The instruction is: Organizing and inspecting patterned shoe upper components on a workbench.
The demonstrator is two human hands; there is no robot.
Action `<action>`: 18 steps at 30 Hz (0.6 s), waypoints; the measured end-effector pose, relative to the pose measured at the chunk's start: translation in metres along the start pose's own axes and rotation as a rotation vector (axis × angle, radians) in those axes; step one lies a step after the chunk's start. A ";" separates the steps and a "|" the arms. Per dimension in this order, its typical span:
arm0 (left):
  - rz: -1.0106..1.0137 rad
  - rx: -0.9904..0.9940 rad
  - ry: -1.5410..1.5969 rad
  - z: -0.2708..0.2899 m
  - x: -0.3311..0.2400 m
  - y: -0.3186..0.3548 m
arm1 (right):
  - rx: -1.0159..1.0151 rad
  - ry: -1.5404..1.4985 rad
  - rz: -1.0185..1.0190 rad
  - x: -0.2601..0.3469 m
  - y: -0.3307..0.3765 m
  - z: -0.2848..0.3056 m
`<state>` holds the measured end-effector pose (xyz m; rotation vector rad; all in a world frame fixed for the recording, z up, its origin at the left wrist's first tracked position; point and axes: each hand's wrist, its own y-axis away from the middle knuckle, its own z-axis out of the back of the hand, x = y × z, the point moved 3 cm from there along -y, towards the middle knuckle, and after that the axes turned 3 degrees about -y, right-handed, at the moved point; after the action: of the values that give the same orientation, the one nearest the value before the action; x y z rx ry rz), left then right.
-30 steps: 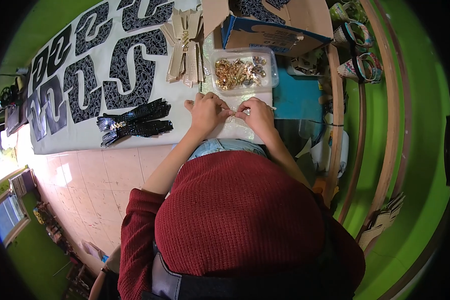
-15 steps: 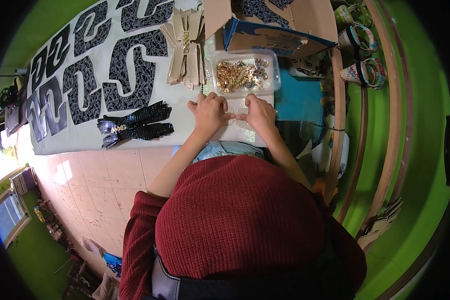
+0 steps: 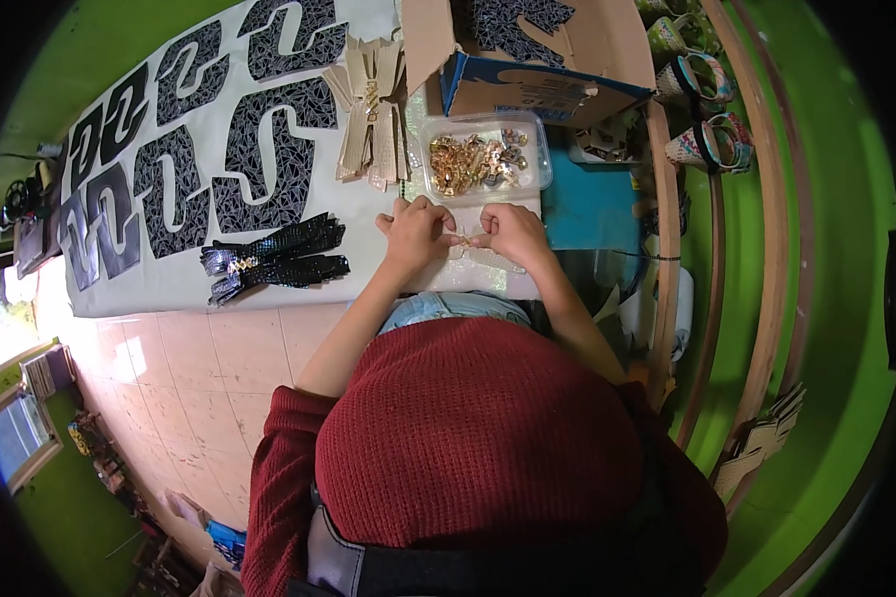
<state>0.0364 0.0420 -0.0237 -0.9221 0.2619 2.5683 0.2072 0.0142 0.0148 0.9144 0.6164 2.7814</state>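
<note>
My left hand (image 3: 418,237) and my right hand (image 3: 513,235) meet over the table edge, thumbs and fingers pinched towards each other. Between their fingertips is a small gold-coloured fitting (image 3: 466,240), too small to make out its exact shape. Under the fingers lies a pale glittery strip (image 3: 495,263), partly covered by the hands. Just beyond them stands a clear plastic container (image 3: 542,159) with many gold-coloured metal fittings (image 3: 468,162) in it.
To the left lie a black shiny strap bundle (image 3: 274,259) and several black patterned S-shaped cutouts (image 3: 259,174). A beige strap bundle (image 3: 370,114) rests beside the container. An open cardboard box (image 3: 607,60) stands behind. Wooden rails (image 3: 667,229) and patterned straps (image 3: 712,144) are at right.
The gold-coloured fitting now shows between my fingertips, where it could not be made out before. My hands stay close together, and the whole view has shifted slightly.
</note>
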 end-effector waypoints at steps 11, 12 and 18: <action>0.119 0.116 -0.108 0.008 -0.013 -0.003 | -0.051 0.074 -0.019 0.013 0.004 -0.002; 0.122 0.119 -0.108 0.008 -0.016 -0.003 | -0.063 0.129 -0.047 0.014 0.005 -0.003; 0.151 0.083 -0.168 0.012 -0.027 -0.002 | -0.176 0.171 0.009 0.017 0.006 -0.019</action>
<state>0.0493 0.0397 0.0029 -0.6746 0.4000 2.7308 0.1824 0.0071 0.0121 0.6512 0.3809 2.8861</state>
